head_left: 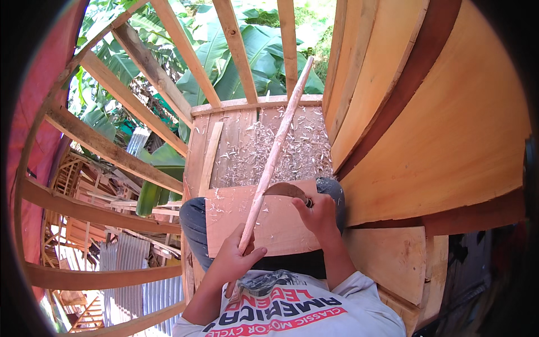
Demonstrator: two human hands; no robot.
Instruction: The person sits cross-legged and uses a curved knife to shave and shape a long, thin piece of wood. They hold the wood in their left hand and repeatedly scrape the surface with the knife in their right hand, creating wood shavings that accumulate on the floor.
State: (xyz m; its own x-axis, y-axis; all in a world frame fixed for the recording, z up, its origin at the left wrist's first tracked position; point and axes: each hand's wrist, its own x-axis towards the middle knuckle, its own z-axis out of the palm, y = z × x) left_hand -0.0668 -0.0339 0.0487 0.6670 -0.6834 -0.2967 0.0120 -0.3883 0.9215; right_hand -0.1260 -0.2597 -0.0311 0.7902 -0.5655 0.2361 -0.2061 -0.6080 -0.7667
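A long peeled wooden stick slants from my lap up toward the far railing. My left hand is closed round its lower part, with the butt end showing below near my shirt. In my right hand is a knife with a broad, curved dark blade; my fingers wrap its handle, which is mostly hidden. The blade's tip end meets the stick a little above my left hand. Under both lies a flat wooden board across my thighs, with a few shavings on it.
Curled shavings litter the plank floor ahead, where a loose wooden strip lies at left. Slatted railings stand in front and to the left, with banana leaves beyond. A plywood wall rises close on the right.
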